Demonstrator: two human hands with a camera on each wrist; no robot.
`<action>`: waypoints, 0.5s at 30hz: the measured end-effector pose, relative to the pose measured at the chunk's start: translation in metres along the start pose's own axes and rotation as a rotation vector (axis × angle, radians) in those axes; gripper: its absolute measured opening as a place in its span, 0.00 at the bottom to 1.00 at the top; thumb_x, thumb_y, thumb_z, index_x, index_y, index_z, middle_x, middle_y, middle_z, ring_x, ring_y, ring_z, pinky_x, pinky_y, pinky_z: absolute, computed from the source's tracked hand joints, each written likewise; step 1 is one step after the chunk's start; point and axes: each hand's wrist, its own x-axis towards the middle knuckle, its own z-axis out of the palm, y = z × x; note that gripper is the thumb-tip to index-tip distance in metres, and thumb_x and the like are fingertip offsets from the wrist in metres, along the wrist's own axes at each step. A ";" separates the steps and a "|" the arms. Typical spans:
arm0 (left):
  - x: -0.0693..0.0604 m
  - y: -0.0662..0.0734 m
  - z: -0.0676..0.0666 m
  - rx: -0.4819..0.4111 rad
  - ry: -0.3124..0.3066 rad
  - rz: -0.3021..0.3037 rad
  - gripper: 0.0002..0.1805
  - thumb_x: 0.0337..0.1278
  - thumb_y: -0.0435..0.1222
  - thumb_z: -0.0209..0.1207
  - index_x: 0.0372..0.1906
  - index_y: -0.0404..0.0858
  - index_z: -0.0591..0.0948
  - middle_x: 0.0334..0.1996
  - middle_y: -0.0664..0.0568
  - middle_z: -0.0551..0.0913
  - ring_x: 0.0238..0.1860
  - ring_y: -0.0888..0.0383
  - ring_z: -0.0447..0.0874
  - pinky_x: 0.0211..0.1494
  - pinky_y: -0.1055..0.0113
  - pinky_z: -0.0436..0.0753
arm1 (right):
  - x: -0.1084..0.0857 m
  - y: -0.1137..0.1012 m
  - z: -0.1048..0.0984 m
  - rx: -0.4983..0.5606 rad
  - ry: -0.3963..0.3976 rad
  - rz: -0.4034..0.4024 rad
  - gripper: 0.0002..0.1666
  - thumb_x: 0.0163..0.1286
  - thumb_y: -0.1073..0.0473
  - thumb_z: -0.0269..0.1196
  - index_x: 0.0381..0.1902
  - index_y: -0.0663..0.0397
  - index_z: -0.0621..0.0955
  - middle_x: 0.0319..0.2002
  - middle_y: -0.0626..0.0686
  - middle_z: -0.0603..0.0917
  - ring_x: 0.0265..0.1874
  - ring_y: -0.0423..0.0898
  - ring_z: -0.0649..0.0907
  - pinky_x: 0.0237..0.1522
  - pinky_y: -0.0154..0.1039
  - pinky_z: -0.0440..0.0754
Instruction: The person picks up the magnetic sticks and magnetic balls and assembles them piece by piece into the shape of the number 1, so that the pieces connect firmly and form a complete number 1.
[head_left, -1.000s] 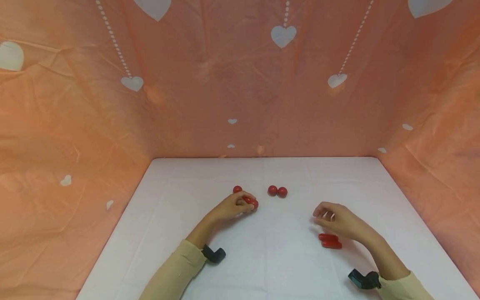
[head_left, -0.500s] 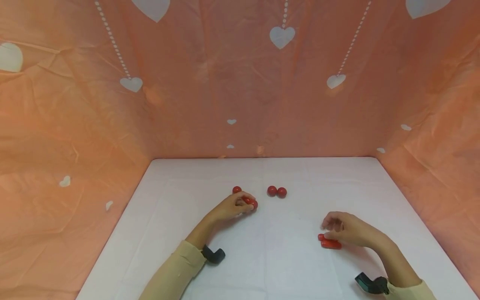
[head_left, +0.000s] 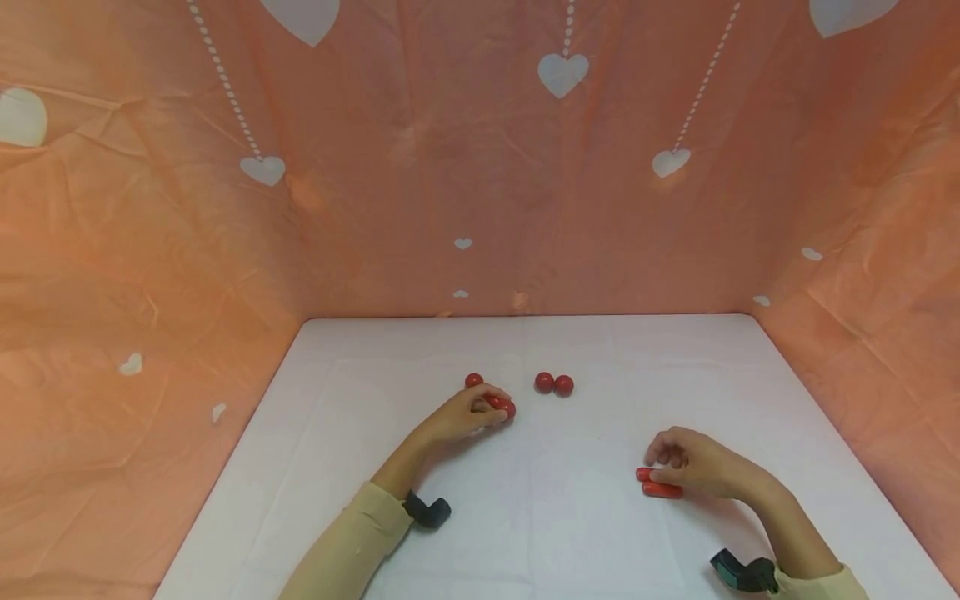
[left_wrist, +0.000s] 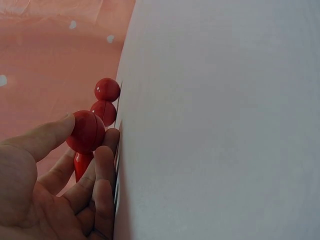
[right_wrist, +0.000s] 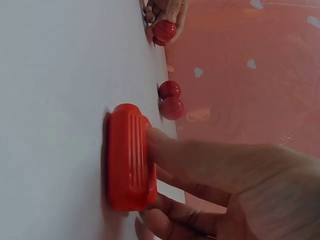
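My left hand (head_left: 468, 414) pinches a red ball (left_wrist: 86, 131) with a seam around it, at the middle of the white table. Another red piece (left_wrist: 83, 164) shows partly behind its fingers; I cannot tell its full shape. Just beyond this hand sits one more red ball (head_left: 474, 380). On the right, my right hand (head_left: 693, 462) is at two short red ribbed cylinders lying side by side. Its thumb lies on the farther cylinder (head_left: 643, 474), its fingers curled on the other side. The nearer ribbed cylinder (right_wrist: 125, 160) lies flat on the table, outside the grip.
Two red balls, a left one (head_left: 544, 382) and a right one (head_left: 564, 385), lie side by side farther back, between the hands. Orange cloth with white hearts (head_left: 562, 75) closes off the white table (head_left: 555, 517) at the back and sides. Each wrist wears a black camera (head_left: 427, 510).
My right hand has come down toward the near right, from above the table to the farther ribbed cylinder, and now grips it. The left hand stays where it was with the ball.
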 end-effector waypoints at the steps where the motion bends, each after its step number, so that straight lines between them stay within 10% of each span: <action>1: 0.000 0.000 0.000 0.000 0.000 0.000 0.17 0.75 0.45 0.66 0.62 0.46 0.83 0.47 0.54 0.85 0.51 0.54 0.81 0.59 0.56 0.82 | 0.000 0.000 0.000 -0.004 0.003 -0.003 0.10 0.69 0.61 0.73 0.45 0.54 0.85 0.37 0.48 0.80 0.36 0.44 0.75 0.36 0.34 0.77; 15: 0.001 -0.001 0.000 -0.013 -0.007 -0.005 0.18 0.75 0.46 0.66 0.62 0.46 0.83 0.48 0.53 0.85 0.51 0.54 0.81 0.59 0.56 0.82 | 0.003 0.002 0.000 -0.001 -0.001 0.007 0.08 0.71 0.58 0.73 0.45 0.53 0.86 0.37 0.48 0.81 0.36 0.43 0.76 0.36 0.34 0.77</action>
